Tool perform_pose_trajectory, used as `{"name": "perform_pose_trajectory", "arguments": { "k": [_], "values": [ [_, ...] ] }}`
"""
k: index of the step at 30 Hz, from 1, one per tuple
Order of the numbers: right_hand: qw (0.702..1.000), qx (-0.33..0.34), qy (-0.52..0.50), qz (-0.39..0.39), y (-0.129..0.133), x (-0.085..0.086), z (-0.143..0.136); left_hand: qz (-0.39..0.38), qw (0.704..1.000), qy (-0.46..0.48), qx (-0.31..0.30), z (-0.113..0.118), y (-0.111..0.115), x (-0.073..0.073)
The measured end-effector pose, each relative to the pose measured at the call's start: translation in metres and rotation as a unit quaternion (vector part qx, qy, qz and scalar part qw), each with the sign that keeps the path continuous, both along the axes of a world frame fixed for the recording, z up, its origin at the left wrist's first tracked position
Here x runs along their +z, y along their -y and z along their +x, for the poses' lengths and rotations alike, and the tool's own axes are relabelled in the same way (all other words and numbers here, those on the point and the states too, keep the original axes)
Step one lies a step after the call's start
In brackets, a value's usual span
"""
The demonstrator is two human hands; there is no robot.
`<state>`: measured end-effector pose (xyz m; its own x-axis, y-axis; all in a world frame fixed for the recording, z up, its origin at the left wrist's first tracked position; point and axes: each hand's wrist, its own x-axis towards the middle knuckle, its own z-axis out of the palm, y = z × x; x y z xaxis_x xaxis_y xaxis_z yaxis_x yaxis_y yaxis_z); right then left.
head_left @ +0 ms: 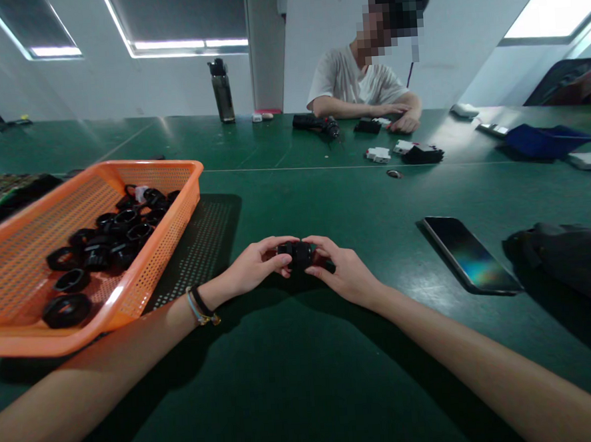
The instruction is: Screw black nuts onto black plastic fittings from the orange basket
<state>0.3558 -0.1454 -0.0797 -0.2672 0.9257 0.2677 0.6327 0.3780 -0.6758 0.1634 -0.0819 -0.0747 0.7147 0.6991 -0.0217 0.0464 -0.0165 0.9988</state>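
A small black part [297,254], round and ribbed, is held between both hands over the green table [309,367]. My left hand [258,266] pinches its left side with thumb and fingers. On the right side, my right hand [346,271] grips it the same way, and a dark bit shows beside that thumb. The fingers cover parts of the piece. To the left, an orange perforated basket [124,285] holds several black rings and nut-like pieces [125,221].
A phone [470,253] and a dark bag [568,258] lie at the right. Farther back are a bottle [222,92], a power drill [317,123], white and black parts [421,153] and a blue tray [545,140]. A person [361,80] sits across the table.
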Motion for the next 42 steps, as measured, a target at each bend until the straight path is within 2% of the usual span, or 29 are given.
{"name": "perform_pose_trajectory", "arguments": {
  "k": [28,42],
  "values": [
    [1.000,-0.001,-0.010,-0.006,-0.0007,-0.0011,0.0007,0.005,1.000,-0.004,0.001,0.0007,-0.0001,-0.0003],
    [0.999,-0.009,-0.005,0.040,0.0006,-0.0030,0.0015,-0.011,1.000,0.002,0.002,0.0019,-0.0004,-0.0005]
  ]
}}
